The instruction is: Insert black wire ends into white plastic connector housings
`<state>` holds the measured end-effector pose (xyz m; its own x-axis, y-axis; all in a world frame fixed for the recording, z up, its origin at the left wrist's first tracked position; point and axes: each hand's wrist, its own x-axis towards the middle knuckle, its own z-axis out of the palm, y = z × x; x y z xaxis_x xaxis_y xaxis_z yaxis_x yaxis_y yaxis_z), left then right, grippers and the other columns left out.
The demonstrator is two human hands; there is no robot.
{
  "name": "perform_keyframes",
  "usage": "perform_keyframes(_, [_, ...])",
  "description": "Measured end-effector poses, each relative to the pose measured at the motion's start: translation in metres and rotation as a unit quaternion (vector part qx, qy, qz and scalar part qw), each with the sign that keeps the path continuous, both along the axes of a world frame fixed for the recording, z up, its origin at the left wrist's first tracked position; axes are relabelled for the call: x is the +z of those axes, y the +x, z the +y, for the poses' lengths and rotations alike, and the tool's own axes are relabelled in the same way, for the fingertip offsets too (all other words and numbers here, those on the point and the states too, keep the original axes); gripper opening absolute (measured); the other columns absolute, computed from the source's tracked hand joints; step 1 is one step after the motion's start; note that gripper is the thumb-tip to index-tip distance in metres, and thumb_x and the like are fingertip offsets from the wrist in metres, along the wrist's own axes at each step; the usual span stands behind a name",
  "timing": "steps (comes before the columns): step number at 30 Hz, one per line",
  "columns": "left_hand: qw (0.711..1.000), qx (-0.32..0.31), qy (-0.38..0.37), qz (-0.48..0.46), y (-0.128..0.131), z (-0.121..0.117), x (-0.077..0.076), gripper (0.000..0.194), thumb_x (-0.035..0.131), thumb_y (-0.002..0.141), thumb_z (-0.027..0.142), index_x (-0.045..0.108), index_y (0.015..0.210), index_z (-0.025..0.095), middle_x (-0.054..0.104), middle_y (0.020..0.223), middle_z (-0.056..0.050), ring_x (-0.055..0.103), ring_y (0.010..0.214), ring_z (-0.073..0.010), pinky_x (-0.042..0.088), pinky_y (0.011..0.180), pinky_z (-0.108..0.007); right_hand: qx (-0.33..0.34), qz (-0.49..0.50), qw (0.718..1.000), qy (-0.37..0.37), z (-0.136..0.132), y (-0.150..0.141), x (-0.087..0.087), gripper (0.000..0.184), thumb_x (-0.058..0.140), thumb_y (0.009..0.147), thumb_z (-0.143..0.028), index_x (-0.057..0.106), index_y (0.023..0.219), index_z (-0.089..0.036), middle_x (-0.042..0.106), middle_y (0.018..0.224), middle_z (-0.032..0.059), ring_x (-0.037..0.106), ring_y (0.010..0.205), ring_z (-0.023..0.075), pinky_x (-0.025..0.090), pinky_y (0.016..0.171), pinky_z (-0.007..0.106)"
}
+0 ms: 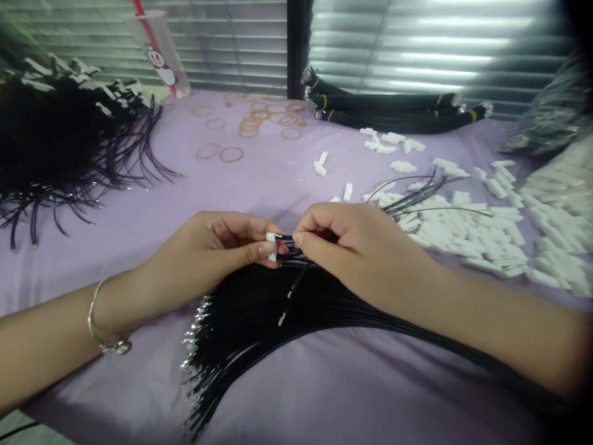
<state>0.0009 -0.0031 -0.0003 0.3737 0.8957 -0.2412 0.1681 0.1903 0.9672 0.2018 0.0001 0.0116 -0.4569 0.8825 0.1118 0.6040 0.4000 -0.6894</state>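
Note:
Between its thumb and fingers, my left hand (227, 244) pinches a small white plastic connector housing (272, 247). My right hand (356, 238) grips a black wire (286, 237) close to its metal-tipped end, which points at the housing's upper part. Whether that tip is inside the housing I cannot tell. Other black wires run from the housing toward my right palm, partly hidden by the fingers. Under both hands lies a thick bundle of black wires (287, 303), its shiny metal terminals (197, 346) fanned out at the left. One loose wire end (282, 318) rests across the bundle.
White housings (472, 235) lie piled at the right, beside a clear bag (563, 198) of more. Rubber bands (259, 117) and tied wire bundles (384, 108) sit at the back. Wires with white housings (60, 136) heap at left, near a plastic cup (160, 55) with a straw.

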Motion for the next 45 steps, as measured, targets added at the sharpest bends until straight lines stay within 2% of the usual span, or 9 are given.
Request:
perform_keyframes(17, [1.000,-0.002,0.015,0.021,0.006,-0.002,0.002,0.018,0.068,0.079,0.009,0.078,0.087,0.022,0.075,0.070,0.003,0.067,0.064,-0.0058,0.053,0.065,-0.007,0.013,-0.044,0.999,-0.009,0.000,-0.005,-0.006,0.022,0.050,0.087,-0.022,0.060,0.068,-0.018,0.057,0.058,-0.0061,0.048,0.051,0.0063,0.030,0.047,0.021])
perform_keyframes(22, [1.000,0.004,-0.004,-0.001,0.005,-0.001,0.003,0.015,0.068,0.079,0.010,0.077,0.084,0.020,0.074,0.072,0.002,0.067,0.066,-0.0074,0.053,0.065,-0.009,0.023,-0.050,0.999,-0.001,0.000,-0.006,-0.003,0.025,0.046,0.092,-0.024,0.060,0.072,-0.019,0.062,0.065,-0.0040,0.053,0.057,0.0087,0.035,0.051,0.023])
perform_keyframes(26, [0.996,0.027,-0.045,-0.079,-0.001,0.003,0.006,0.009,0.066,0.083,0.016,0.074,0.086,0.017,0.074,0.079,-0.001,0.067,0.071,-0.0090,0.054,0.067,-0.012,0.031,-0.053,0.992,0.112,-0.010,-0.003,0.003,0.023,0.044,0.094,-0.028,0.061,0.103,-0.017,0.064,0.097,0.0067,0.060,0.090,0.0174,0.046,0.074,0.029])
perform_keyframes(28, [0.992,0.046,-0.048,-0.111,-0.004,0.006,0.007,0.009,0.064,0.085,0.016,0.073,0.086,0.016,0.073,0.082,-0.003,0.068,0.075,-0.0113,0.056,0.071,-0.016,0.032,-0.054,0.977,0.203,-0.015,-0.002,0.006,0.030,0.048,0.092,-0.025,0.056,0.118,-0.012,0.055,0.120,0.0154,0.053,0.110,0.0237,0.044,0.091,0.037])
perform_keyframes(30, [0.988,0.061,-0.054,-0.133,-0.007,0.009,0.006,0.009,0.064,0.085,0.014,0.073,0.084,0.015,0.073,0.086,-0.004,0.068,0.079,-0.0131,0.056,0.076,-0.020,0.048,-0.079,0.957,0.274,-0.018,-0.002,0.008,0.027,0.050,0.090,-0.019,0.060,0.114,-0.011,0.048,0.127,0.0190,0.048,0.115,0.0283,0.039,0.099,0.043])
perform_keyframes(32, [0.984,0.066,-0.070,-0.147,-0.009,0.012,0.003,0.008,0.064,0.084,0.013,0.072,0.082,0.014,0.073,0.087,-0.004,0.067,0.079,-0.0128,0.056,0.078,-0.020,0.110,-0.111,0.942,0.298,-0.018,-0.002,0.007,0.022,0.048,0.090,-0.016,0.065,0.103,-0.013,0.054,0.121,0.0162,0.051,0.109,0.0270,0.041,0.097,0.043])
perform_keyframes(35, [0.981,0.078,-0.078,-0.161,-0.009,0.015,0.000,0.008,0.065,0.083,0.010,0.072,0.081,0.012,0.072,0.086,-0.004,0.066,0.074,-0.0106,0.055,0.076,-0.018,0.183,-0.156,0.934,0.263,-0.012,-0.002,-0.001,0.022,0.046,0.092,-0.015,0.065,0.102,-0.014,0.062,0.108,0.0111,0.055,0.101,0.0233,0.045,0.092,0.039])
perform_keyframes(39, [0.982,0.106,-0.048,-0.150,-0.007,0.016,-0.001,0.008,0.065,0.082,0.009,0.073,0.080,0.012,0.073,0.084,-0.003,0.066,0.071,-0.0097,0.055,0.075,-0.018,0.191,-0.175,0.943,0.209,-0.003,-0.002,-0.011,0.021,0.049,0.092,-0.018,0.065,0.105,-0.013,0.065,0.104,0.0096,0.057,0.099,0.0231,0.046,0.091,0.040])
perform_keyframes(45, [0.986,0.106,-0.041,-0.119,-0.005,0.016,-0.001,0.002,0.070,0.079,0.014,0.072,0.080,0.014,0.072,0.084,-0.003,0.065,0.070,-0.0099,0.055,0.079,-0.022,0.212,-0.152,0.951,0.168,-0.002,-0.004,-0.008,0.020,0.048,0.092,-0.016,0.067,0.085,-0.015,0.065,0.088,0.0067,0.058,0.084,0.0198,0.046,0.081,0.035])
